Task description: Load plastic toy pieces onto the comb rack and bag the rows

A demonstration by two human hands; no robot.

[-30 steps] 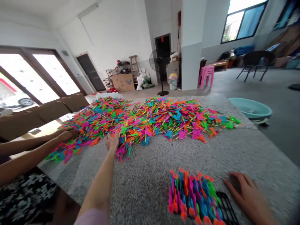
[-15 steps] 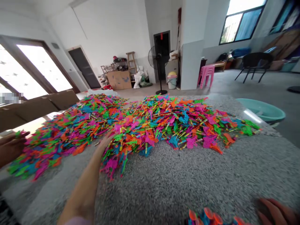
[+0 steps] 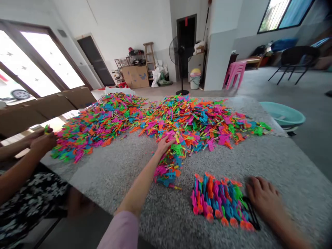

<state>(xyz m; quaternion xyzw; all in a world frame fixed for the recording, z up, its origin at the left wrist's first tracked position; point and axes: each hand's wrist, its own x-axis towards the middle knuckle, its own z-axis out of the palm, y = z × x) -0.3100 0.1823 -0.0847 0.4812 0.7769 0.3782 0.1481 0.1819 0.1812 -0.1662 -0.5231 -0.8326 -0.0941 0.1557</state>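
Observation:
My left hand point(image 3: 165, 145) reaches across the table onto the near edge of a heap of colourful plastic toy guns point(image 3: 192, 121). Its fingers are stretched out against several of them; the fingertips are partly hidden among the toys. Below it, a small cluster of toy guns point(image 3: 168, 173) trails toward me. Flat on the table at the right lies my right hand point(image 3: 261, 195), fingers spread and holding nothing. Beside it is a neat packed row of toy guns point(image 3: 218, 200) with orange suction-cup tips, and a black strip point(image 3: 252, 212) stands along its right end.
A second heap of toy guns point(image 3: 103, 121) lies on the left of the grey speckled table point(image 3: 111, 173). A co-worker's hands point(image 3: 43, 140) hold a small colourful piece there. Cardboard boxes point(image 3: 52, 109) stand behind. A turquoise basin point(image 3: 282, 112) is past the right edge.
My left hand has moved right along the heap, with toy guns shifted beside it. The view has tilted down, bringing the packed row and my right hand fully into sight.

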